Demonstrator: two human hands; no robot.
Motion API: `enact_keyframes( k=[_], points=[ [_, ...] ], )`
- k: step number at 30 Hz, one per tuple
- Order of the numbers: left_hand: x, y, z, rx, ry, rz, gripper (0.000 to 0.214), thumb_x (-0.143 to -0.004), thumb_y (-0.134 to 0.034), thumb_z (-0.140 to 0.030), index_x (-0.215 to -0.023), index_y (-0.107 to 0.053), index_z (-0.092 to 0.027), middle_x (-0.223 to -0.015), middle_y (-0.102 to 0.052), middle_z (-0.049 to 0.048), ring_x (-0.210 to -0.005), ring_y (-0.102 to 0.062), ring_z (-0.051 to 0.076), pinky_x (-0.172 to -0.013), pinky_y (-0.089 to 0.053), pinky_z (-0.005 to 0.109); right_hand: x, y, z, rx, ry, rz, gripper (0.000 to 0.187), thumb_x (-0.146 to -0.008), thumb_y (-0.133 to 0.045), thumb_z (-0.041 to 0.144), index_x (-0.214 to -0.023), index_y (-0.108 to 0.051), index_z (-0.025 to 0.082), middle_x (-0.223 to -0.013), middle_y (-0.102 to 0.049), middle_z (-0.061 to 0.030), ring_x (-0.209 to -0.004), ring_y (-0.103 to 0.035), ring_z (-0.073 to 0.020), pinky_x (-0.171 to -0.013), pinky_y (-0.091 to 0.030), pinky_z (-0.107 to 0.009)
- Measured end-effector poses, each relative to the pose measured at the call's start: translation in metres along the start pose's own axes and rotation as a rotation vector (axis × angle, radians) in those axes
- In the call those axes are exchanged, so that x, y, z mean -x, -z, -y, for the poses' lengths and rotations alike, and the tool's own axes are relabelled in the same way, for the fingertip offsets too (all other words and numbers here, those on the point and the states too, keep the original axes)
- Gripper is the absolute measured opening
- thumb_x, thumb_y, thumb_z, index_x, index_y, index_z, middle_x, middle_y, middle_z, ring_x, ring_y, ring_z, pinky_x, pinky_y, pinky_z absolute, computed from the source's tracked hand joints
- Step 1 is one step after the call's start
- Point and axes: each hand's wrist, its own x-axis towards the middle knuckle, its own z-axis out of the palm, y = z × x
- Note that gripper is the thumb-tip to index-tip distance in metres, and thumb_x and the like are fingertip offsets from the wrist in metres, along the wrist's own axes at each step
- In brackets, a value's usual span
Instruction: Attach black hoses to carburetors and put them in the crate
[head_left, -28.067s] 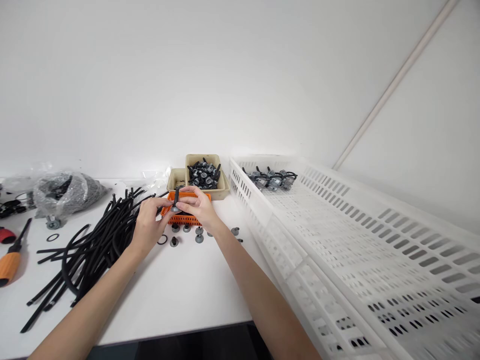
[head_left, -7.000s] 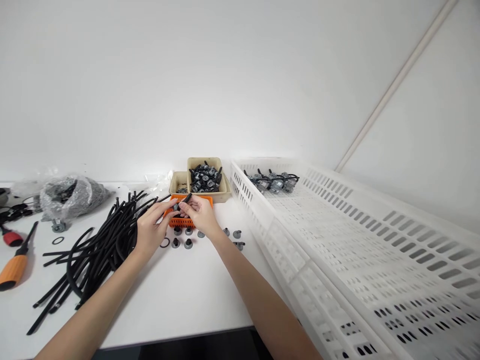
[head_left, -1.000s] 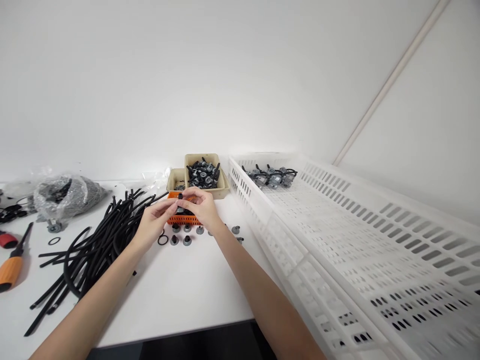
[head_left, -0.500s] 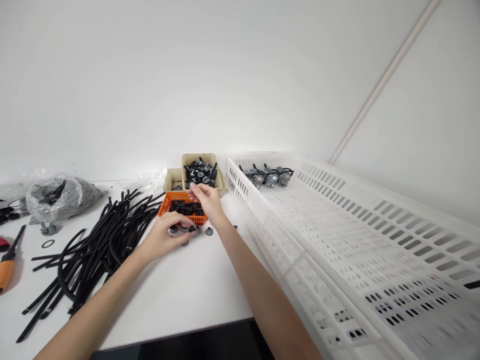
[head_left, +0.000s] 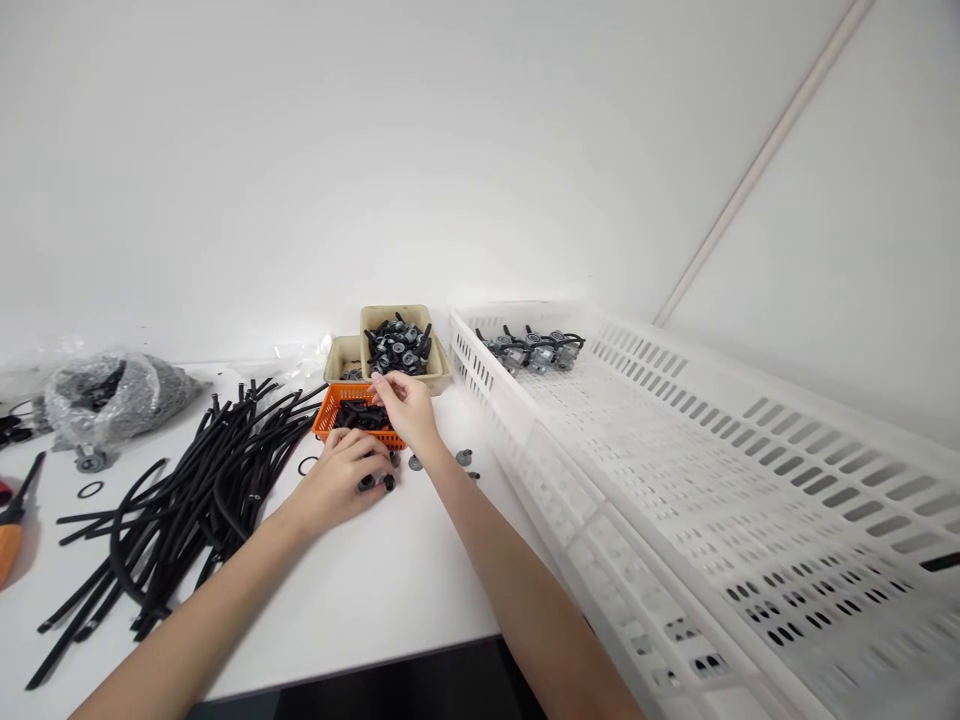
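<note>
My left hand (head_left: 341,482) lies low on the white table (head_left: 375,590) in front of the orange basket (head_left: 327,417). Its fingers are curled over small dark caps (head_left: 388,482) lying there. My right hand (head_left: 405,408) reaches over the basket of short black pieces. Its fingertips are pinched together at the front edge of the larger beige bin (head_left: 440,377), which is full of black and grey fittings. What the pinch holds is too small to make out. More grey caps (head_left: 463,457) lie loose beside my right wrist.
A pile of black tubes (head_left: 202,480) spreads on the left, with a plastic bag (head_left: 112,395), an O-ring (head_left: 90,489) and an orange-handled screwdriver (head_left: 7,545) beyond it. A smaller beige bin (head_left: 337,352) stands behind the basket. A long white slotted crate (head_left: 675,480) holds several assembled parts (head_left: 529,350).
Both hands held one part together above the basket. They have since parted: the left dropped to the caps on the table and the right moved to the beige bin's front edge.
</note>
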Motion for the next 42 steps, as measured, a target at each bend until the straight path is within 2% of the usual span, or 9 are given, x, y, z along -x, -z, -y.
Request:
enact_keyframes(
  k=[7, 11, 15, 20, 24, 27, 32, 37, 42],
  points=[
    [0.0, -0.003, 0.003, 0.001, 0.028, -0.013, 0.005, -0.084, -0.063, -0.028, -0.087, -0.067, -0.025, -0.097, -0.067, 0.0034, -0.096, -0.056, 0.021, -0.086, -0.033, 0.04, 0.005, 0.005, 0.006, 0.322, 0.112, -0.062, 0.035, -0.091, -0.048, 0.047, -0.068, -0.058, 0.022, -0.062, -0.058, -0.0001, -0.059, -0.052, -0.0151, -0.063, -0.038, -0.028],
    [0.001, 0.001, 0.0, 0.04, 0.017, -0.003, 0.031, -0.076, -0.071, -0.05, -0.095, -0.068, -0.025, -0.107, -0.067, 0.006, -0.101, -0.055, 0.024, -0.09, -0.033, 0.042, 0.005, 0.009, 0.004, 0.444, 0.158, -0.119, 0.038, -0.094, -0.044, 0.046, -0.065, -0.054, 0.023, -0.061, -0.056, -0.0016, -0.061, -0.05, -0.0169, -0.065, -0.035, -0.029],
    [0.0, 0.005, -0.003, 0.045, 0.012, 0.016, 0.032, -0.081, -0.065, -0.05, -0.105, -0.068, -0.028, -0.119, -0.066, 0.0069, -0.108, -0.053, 0.026, -0.093, -0.032, 0.043, 0.003, 0.01, -0.001, 0.471, 0.111, -0.158, 0.047, -0.097, -0.036, 0.048, -0.063, -0.057, 0.022, -0.066, -0.06, -0.0061, -0.068, -0.055, -0.0198, -0.072, -0.036, -0.032],
    [-0.001, 0.005, -0.004, 0.031, 0.026, 0.074, 0.037, -0.083, -0.062, -0.053, -0.109, -0.068, -0.029, -0.117, -0.068, 0.0065, -0.111, -0.053, 0.027, -0.094, -0.031, 0.045, 0.005, 0.006, -0.003, 0.7, 0.007, 0.019, 0.06, -0.099, -0.033, 0.046, -0.053, -0.061, 0.019, -0.065, -0.065, -0.012, -0.089, -0.06, -0.0262, -0.09, -0.033, -0.04],
    [-0.002, 0.006, -0.006, 0.016, 0.084, 0.104, 0.038, -0.085, -0.058, -0.055, -0.111, -0.067, -0.028, -0.119, -0.068, 0.0055, -0.116, -0.051, 0.027, -0.097, -0.028, 0.047, 0.01, 0.003, 0.001, 0.968, -0.031, 0.215, 0.063, -0.101, -0.026, 0.044, -0.07, -0.072, 0.013, -0.079, -0.072, -0.0156, -0.106, -0.057, -0.0289, -0.097, -0.029, -0.043],
    [-0.002, 0.006, -0.007, 0.01, 0.098, 0.12, 0.039, -0.085, -0.057, -0.056, -0.11, -0.068, -0.028, -0.119, -0.067, 0.0055, -0.118, -0.049, 0.028, -0.097, -0.028, 0.048, 0.012, 0.002, 0.002, 1.061, -0.014, 0.28, 0.065, -0.101, -0.023, 0.044, -0.081, -0.076, 0.013, -0.087, -0.074, -0.0165, -0.104, -0.06, -0.0286, -0.098, -0.029, -0.043],
    [-0.002, 0.005, -0.006, 0.021, 0.111, 0.135, 0.043, -0.085, -0.057, -0.057, -0.113, -0.066, -0.026, -0.118, -0.069, 0.0055, -0.118, -0.05, 0.028, -0.098, -0.028, 0.05, 0.011, 0.001, 0.0, 1.098, -0.018, 0.282, 0.065, -0.101, -0.025, 0.046, -0.08, -0.077, 0.013, -0.083, -0.074, -0.0172, -0.097, -0.064, -0.0276, -0.097, -0.031, -0.042],
    [-0.001, 0.003, -0.004, 0.03, 0.089, 0.102, 0.043, -0.085, -0.058, -0.054, -0.116, -0.065, -0.025, -0.118, -0.068, 0.0081, -0.116, -0.052, 0.029, -0.096, -0.032, 0.05, 0.009, 0.001, 0.0, 1.013, 0.04, 0.225, 0.058, -0.099, -0.035, 0.044, -0.067, -0.073, 0.014, -0.073, -0.073, -0.0138, -0.084, -0.066, -0.0248, -0.092, -0.036, -0.04],
    [0.0, 0.002, -0.001, 0.071, 0.094, -0.049, 0.032, -0.088, -0.059, -0.043, -0.113, -0.065, -0.025, -0.116, -0.069, 0.0079, -0.111, -0.059, 0.027, -0.098, -0.035, 0.051, 0.004, 0.005, -0.004, 0.772, 0.011, 0.135, 0.018, -0.084, -0.059, 0.023, -0.07, -0.07, 0.017, -0.078, -0.073, -0.0075, -0.076, -0.064, -0.0198, -0.079, -0.044, -0.032]
  ],
)
